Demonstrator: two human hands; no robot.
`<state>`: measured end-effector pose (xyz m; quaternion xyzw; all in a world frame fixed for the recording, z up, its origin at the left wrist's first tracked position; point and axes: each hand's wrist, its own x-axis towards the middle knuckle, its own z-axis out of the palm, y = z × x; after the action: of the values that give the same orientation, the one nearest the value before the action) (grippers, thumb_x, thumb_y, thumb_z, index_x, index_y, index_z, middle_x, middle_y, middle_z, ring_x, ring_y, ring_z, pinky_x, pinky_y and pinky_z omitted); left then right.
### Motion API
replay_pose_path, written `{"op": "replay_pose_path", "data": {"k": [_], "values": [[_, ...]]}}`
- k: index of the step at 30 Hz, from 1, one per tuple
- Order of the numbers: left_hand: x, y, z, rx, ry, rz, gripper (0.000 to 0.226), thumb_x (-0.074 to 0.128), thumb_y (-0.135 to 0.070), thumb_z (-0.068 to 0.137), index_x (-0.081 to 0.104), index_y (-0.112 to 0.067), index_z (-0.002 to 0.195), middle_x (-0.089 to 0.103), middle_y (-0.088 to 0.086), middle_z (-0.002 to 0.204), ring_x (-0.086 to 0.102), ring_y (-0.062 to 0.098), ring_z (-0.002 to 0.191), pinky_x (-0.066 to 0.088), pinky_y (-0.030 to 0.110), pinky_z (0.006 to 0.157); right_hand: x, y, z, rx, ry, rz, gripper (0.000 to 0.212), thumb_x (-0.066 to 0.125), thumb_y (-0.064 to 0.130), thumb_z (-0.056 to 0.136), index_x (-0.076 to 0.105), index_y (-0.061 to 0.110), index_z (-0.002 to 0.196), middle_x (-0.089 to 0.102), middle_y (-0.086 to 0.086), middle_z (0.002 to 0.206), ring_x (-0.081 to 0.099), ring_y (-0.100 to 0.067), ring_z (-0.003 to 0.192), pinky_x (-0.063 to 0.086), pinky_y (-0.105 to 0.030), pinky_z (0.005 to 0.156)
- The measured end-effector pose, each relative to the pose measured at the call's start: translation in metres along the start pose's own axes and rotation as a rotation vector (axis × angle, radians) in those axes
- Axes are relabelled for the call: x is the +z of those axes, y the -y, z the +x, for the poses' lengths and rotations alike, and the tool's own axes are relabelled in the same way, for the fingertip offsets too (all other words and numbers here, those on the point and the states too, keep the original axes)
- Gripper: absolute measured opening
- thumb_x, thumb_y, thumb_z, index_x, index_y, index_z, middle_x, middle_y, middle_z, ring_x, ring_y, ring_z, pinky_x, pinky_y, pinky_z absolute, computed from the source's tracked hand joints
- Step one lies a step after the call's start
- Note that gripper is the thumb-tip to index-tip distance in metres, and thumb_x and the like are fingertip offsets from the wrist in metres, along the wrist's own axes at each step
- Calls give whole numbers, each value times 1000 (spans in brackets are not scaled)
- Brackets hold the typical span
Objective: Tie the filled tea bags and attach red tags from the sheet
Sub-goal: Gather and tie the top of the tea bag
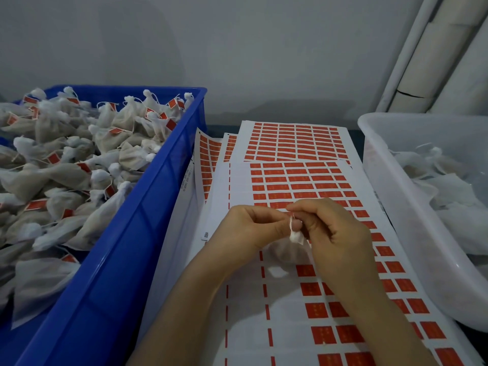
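- Red tags in rows cover the white sheet lying under both hands; part of the sheet's left side is bare white, with only a column of red dashes.
- Left hand has its fingers curled, thumb and forefinger pinching at the string of a tea bag.
- Right hand meets the left from the other side, fingertips curled in and pinching the same string, where a speck of red shows; whether that is a tag I cannot tell.
- The tea bag hangs just below the meeting fingertips, its white gathered neck up against the right hand's fingers and its filled body resting on or just over the sheet; I cannot tell which.
- More sheets of red tags lie fanned out beyond the hands, overlapping one another.
- Left of the left hand stands a blue crate heaped with tied bags, many bearing red tags on strings.
- Right of the right hand sits a translucent white tub holding pale bags, blurred, with no red seen on them.
- Pale pipes lean against the grey wall beyond the tub.
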<state>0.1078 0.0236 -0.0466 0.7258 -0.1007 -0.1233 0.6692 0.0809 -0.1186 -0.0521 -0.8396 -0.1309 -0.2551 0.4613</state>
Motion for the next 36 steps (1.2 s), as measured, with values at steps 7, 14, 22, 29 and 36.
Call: {"op": "replay_pose_path", "data": {"k": [7, 14, 22, 29, 36], "values": [[5, 2, 2, -32, -62, 15, 17, 60, -24, 90, 70, -33, 80, 70, -21, 79, 64, -5, 82, 45, 4, 56, -1, 5, 1, 19, 134, 7, 19, 39, 35, 86, 48, 49, 95, 54, 27, 96, 51, 10, 97, 39, 0, 78], [13, 1, 3, -20, -157, -46, 18, 53, -27, 93, 66, -30, 81, 68, -15, 89, 64, 8, 90, 51, 12, 67, 0, 2, -1, 147, 68, 52, 13, 44, 48, 76, 51, 47, 87, 57, 30, 88, 55, 10, 89, 42, 1, 68], [17, 0, 2, 25, -212, -205, 24, 58, -46, 73, 69, -28, 83, 71, -8, 94, 65, 18, 99, 52, 41, 92, 2, 6, 0, 329, 139, 212, 18, 40, 44, 85, 56, 36, 86, 64, 16, 60, 62, -7, 49, 46, -10, 45], [11, -2, 0, 44, -54, -370, 28, 62, -41, 67, 68, -19, 85, 70, 1, 91, 65, 21, 97, 54, 38, 86, 0, 9, 1, 390, 140, 286, 33, 40, 60, 67, 62, 37, 76, 62, 17, 56, 60, -1, 52, 44, -6, 47], [10, 1, 0, 73, 14, -350, 21, 60, -34, 72, 67, -18, 82, 70, 4, 91, 67, 20, 91, 54, 32, 81, -6, 10, 2, 440, 204, 446, 29, 56, 61, 53, 69, 48, 76, 69, 19, 77, 64, 2, 68, 47, -9, 55]]}}
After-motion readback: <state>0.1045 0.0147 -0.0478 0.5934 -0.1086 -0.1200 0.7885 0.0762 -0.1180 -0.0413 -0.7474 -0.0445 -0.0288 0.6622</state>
